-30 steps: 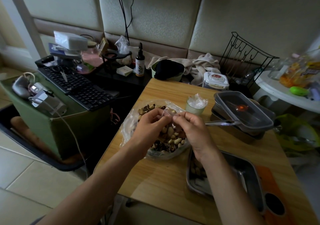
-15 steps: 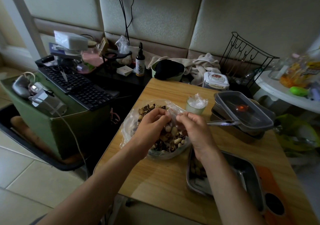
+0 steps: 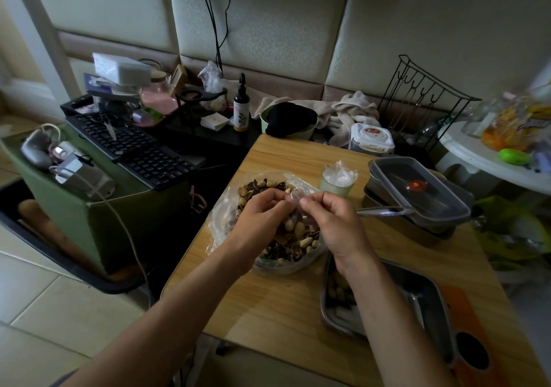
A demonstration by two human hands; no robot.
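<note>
A clear plastic bag (image 3: 226,207) full of mixed peanuts and striped seeds (image 3: 298,237) lies on the wooden table (image 3: 268,306). Over it, my left hand (image 3: 262,222) and my right hand (image 3: 334,225) meet, both pinching a bit of the bag's thin top edge between thumb and fingertips. My hands hide the middle of the bag. A metal tray (image 3: 417,300) holding a few peanuts sits under my right forearm.
A small cup (image 3: 335,185) stuffed with plastic stands behind the bag. Stacked lidded metal containers (image 3: 417,189) with a spoon handle sit to the right. A keyboard (image 3: 131,148) rests on a green box on the left; clutter lines the wall.
Both hands have stayed over the bag, with the fingertips shifting slightly as they work its top edge. Nothing else has moved.
</note>
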